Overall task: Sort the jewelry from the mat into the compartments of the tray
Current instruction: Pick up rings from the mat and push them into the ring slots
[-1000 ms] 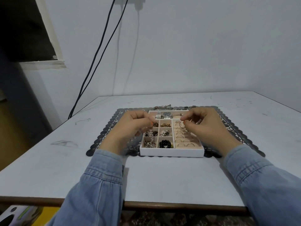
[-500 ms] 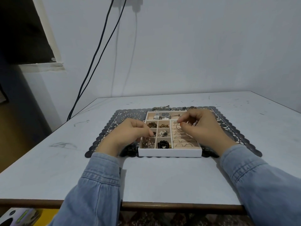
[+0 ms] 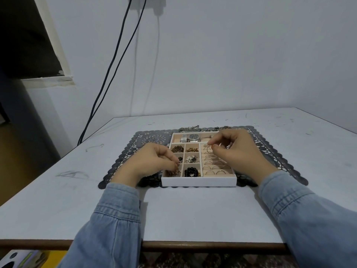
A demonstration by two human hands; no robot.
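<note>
A white jewelry tray [image 3: 199, 181] with pink compartments sits on a dark lace mat [image 3: 127, 151]. Beads, earrings and pearls fill its left cells, rings stand in the slots on the right, and a watch [image 3: 193, 137] lies in the back compartment. My left hand [image 3: 152, 161] hovers over the front-left cells, fingers curled and pinching a small sparkly piece. My right hand [image 3: 237, 151] is over the ring slots, thumb and forefinger pinching a thin ring [image 3: 209, 148]. A chain [image 3: 197, 129] lies on the mat behind the tray.
The mat lies on a pale table [image 3: 193, 213] whose brown front edge [image 3: 212, 245] is near me. Two black cables [image 3: 116, 60] hang down the wall at the back left. A dark opening is at the upper left.
My left hand moved down from the tray's upper-left cells to the front-left cells. My right hand stayed over the ring slots, still pinching the ring.
</note>
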